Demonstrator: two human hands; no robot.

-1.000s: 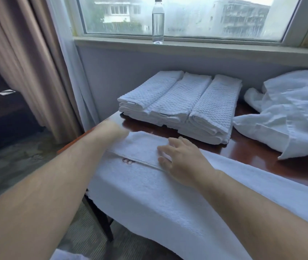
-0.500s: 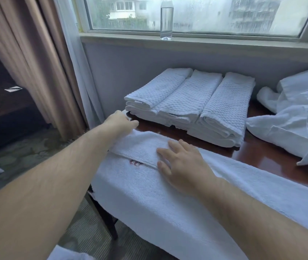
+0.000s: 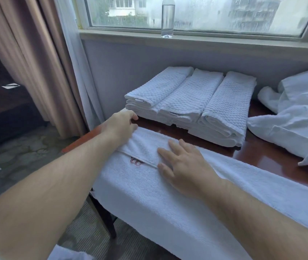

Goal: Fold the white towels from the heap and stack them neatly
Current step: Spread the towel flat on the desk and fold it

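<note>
1. Reddish-brown polished table (image 3: 262, 152) stands under the window, against the far wall.
2. Long white towel (image 3: 168, 203) lies along the table's near edge, its near side hanging over; a folded hem runs lengthwise.
3. Heap of unfolded white towels (image 3: 299, 119) sits at the far right.
4. Stack of folded waffle-weave towels (image 3: 196, 102) sits far centre, apart from the long towel.
5. Right hand (image 3: 185, 166) lies flat on the hem, fingers spread.
6. Left hand (image 3: 120, 126) rests on the towel's left end, fingers curled; blur hides whether it pinches cloth.
7. Clear bottle (image 3: 167, 17) stands on the sill.
8. Red embroidery (image 3: 136, 161) peeks out beside the hem.
</note>
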